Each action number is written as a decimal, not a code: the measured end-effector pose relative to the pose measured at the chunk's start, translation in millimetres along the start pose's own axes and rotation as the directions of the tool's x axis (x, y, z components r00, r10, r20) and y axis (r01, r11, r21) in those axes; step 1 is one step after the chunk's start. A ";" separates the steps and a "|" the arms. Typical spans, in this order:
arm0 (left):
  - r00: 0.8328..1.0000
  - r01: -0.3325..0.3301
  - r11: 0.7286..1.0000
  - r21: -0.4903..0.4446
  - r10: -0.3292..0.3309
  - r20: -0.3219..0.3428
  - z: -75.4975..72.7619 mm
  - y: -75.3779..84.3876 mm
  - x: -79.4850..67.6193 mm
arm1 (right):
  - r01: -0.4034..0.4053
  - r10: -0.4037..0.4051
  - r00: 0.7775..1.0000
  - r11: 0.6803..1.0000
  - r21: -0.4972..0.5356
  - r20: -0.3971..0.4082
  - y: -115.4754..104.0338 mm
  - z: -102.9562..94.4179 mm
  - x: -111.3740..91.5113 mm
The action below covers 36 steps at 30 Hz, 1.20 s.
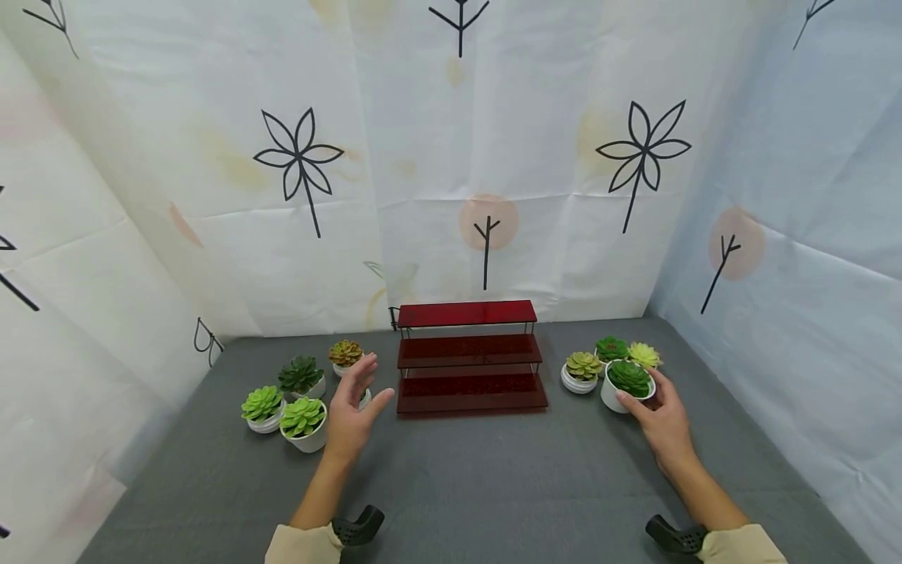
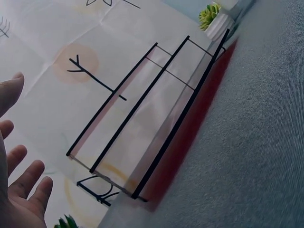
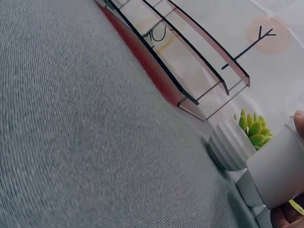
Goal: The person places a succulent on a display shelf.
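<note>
My right hand (image 1: 665,427) grips a smooth white pot (image 3: 278,166) holding a dark green succulent (image 1: 629,378), thumb on one side and fingers round the other. Close behind that pot are a ribbed white pot with an olive-yellow succulent (image 1: 583,366), a green succulent (image 1: 611,348) and a yellow-green one (image 1: 644,355). On the other side, my left hand (image 1: 352,411) is raised empty, fingers extended and thumb apart. It partly hides a small white pot (image 1: 366,398). Beside it sits a light green succulent (image 1: 303,417) in a white pot.
Between the hands stands a three-tier dark red shelf (image 1: 470,351) with thin metal legs, near the back cloth wall (image 1: 437,180). More potted succulents are at left: dark green (image 1: 301,374), bright green (image 1: 261,403) and brownish (image 1: 345,352). Grey cloth (image 1: 486,486) covers the table.
</note>
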<state>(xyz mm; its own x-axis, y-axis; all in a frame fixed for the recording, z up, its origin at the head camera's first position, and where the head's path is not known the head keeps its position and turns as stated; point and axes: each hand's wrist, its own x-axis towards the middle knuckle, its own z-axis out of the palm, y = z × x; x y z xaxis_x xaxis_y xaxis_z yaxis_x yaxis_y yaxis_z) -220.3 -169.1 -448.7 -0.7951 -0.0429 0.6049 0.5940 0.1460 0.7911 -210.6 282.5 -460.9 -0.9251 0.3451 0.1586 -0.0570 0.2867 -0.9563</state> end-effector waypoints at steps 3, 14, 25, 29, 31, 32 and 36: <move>1.000 0.015 1.000 -0.004 -0.015 0.005 5.9 -4.1 -0.4 | 0.009 -0.009 1.000 1.000 0.008 -0.011 -2.8 0.2 -0.9; 0.995 0.096 0.995 0.034 -0.097 0.033 20.2 -12.8 -4.4 | 0.046 -0.045 0.999 0.998 0.040 -0.030 -10.7 6.7 -3.4; 0.978 0.196 0.976 0.096 -0.201 0.046 28.0 -1.9 1.6 | 0.097 -0.096 0.995 0.994 0.057 -0.033 -16.7 11.5 -6.2; 0.976 0.213 0.971 0.104 -0.217 0.026 30.8 -23.8 1.7 | 0.107 -0.105 0.994 0.992 0.066 -0.033 -20.6 11.8 -5.9; 0.974 0.221 0.969 0.114 -0.225 0.017 31.8 -30.2 1.7 | 0.112 -0.110 0.994 0.991 0.078 -0.028 -23.4 11.8 -5.6; 0.973 0.226 0.967 0.120 -0.230 0.013 32.1 -31.7 1.8 | 0.115 -0.113 0.993 0.990 0.085 -0.024 -24.9 11.8 -5.5; 0.967 0.251 0.960 0.126 -0.254 0.001 33.0 -33.4 1.9 | 0.132 -0.131 0.991 0.984 0.115 -0.016 -31.6 13.9 -4.5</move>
<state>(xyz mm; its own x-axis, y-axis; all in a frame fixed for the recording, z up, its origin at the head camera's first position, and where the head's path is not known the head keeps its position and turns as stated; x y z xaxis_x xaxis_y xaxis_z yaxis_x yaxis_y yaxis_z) -245.7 -141.4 -476.9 -0.9200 -0.0771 0.3843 0.3546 0.2542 0.8998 -209.9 259.4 -434.8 -0.9034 0.3187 0.2868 -0.2219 0.2247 -0.9488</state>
